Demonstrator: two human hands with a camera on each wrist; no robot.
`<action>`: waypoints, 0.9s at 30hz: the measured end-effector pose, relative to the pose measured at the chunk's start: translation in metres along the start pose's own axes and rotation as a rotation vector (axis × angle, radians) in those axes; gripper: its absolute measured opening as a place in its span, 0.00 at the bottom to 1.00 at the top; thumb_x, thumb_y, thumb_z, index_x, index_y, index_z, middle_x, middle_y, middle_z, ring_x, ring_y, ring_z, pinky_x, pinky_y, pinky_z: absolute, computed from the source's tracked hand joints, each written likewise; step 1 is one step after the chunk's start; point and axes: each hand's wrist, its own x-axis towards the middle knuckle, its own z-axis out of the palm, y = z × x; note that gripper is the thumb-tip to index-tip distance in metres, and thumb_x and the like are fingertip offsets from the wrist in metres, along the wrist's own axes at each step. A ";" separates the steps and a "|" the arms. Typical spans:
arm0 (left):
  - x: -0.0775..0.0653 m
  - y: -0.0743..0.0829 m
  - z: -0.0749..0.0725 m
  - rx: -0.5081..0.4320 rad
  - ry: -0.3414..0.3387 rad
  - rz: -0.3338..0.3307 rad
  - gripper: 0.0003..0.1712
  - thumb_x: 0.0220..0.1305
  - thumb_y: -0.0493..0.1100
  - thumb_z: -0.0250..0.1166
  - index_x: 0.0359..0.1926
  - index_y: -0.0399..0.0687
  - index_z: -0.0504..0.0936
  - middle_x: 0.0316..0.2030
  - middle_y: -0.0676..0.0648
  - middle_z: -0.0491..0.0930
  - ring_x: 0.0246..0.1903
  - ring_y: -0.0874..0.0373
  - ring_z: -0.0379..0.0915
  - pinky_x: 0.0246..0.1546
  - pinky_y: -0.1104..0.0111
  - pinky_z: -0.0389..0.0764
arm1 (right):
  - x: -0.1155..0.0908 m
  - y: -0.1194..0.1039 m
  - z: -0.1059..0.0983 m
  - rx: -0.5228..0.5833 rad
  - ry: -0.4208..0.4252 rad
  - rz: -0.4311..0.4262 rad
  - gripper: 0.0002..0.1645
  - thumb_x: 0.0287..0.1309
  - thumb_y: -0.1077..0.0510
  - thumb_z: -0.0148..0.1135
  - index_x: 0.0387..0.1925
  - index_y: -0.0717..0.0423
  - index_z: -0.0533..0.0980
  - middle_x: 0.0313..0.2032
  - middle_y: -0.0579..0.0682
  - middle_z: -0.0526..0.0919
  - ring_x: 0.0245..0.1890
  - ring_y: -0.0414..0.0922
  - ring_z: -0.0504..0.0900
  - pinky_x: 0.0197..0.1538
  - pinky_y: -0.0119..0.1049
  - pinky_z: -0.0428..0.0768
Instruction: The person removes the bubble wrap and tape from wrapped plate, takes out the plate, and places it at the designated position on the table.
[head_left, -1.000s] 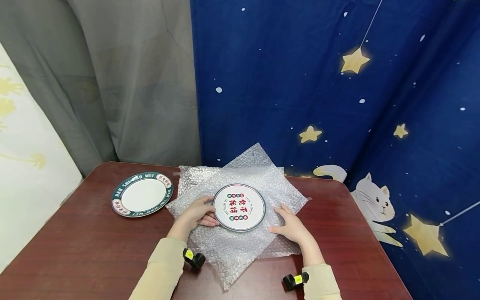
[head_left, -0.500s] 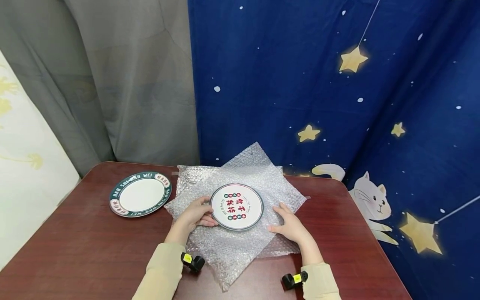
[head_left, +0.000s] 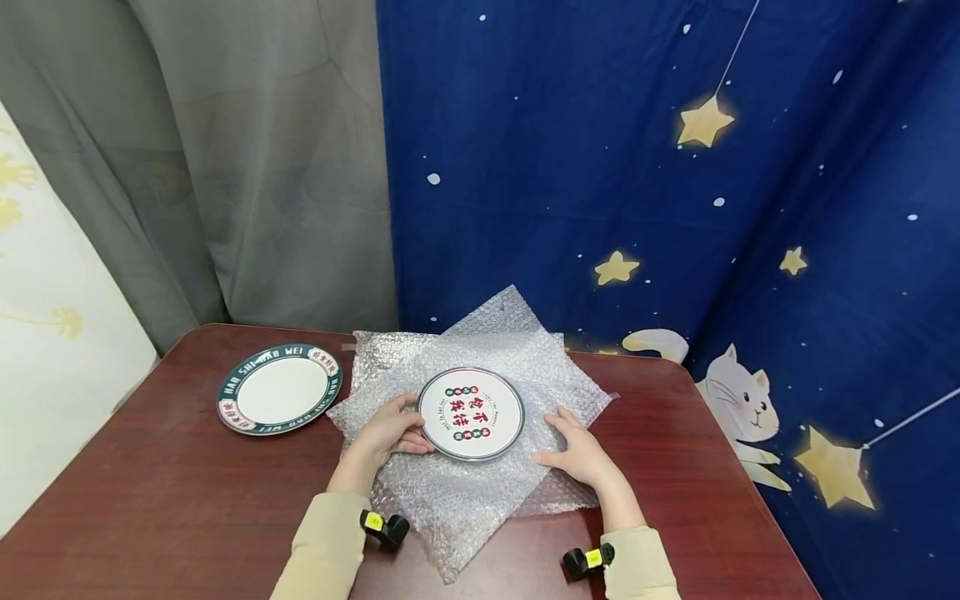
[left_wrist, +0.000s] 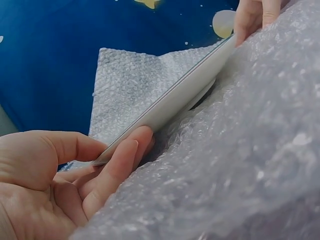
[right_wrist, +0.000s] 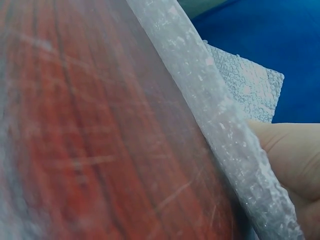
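A small round plate with a white face, red and green lettering and a dark rim lies over layered bubble wrap. My left hand pinches its left edge; in the left wrist view the thumb is above the rim and fingers are curled beneath. That view shows the plate edge-on, its near side close over the wrap. My right hand rests with spread fingers on the wrap, just right of the plate. In the right wrist view, bubble wrap partly hides that hand.
A larger oval plate with a green lettered rim lies at the left on the dark red table. A second sheet of bubble wrap lies askew beneath the first. Grey and blue curtains hang behind the table.
The whole head view shifts slightly left. Both hands, the small plate and the bubble wrap keep nearly the same positions relative to each other.
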 end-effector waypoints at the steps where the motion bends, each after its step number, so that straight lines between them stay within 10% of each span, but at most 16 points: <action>1: 0.000 0.000 -0.001 -0.006 -0.005 0.004 0.36 0.62 0.28 0.51 0.71 0.37 0.54 0.20 0.37 0.76 0.19 0.47 0.81 0.24 0.62 0.83 | 0.000 0.000 0.000 0.001 -0.001 0.000 0.47 0.47 0.47 0.74 0.65 0.63 0.67 0.70 0.66 0.54 0.70 0.61 0.49 0.65 0.61 0.56; 27: -0.005 0.000 0.000 -0.039 0.021 0.020 0.33 0.63 0.27 0.51 0.69 0.36 0.55 0.22 0.34 0.80 0.20 0.45 0.82 0.25 0.62 0.83 | 0.000 0.003 0.000 0.011 -0.006 -0.001 0.47 0.48 0.47 0.74 0.66 0.62 0.67 0.70 0.65 0.54 0.70 0.60 0.49 0.65 0.61 0.56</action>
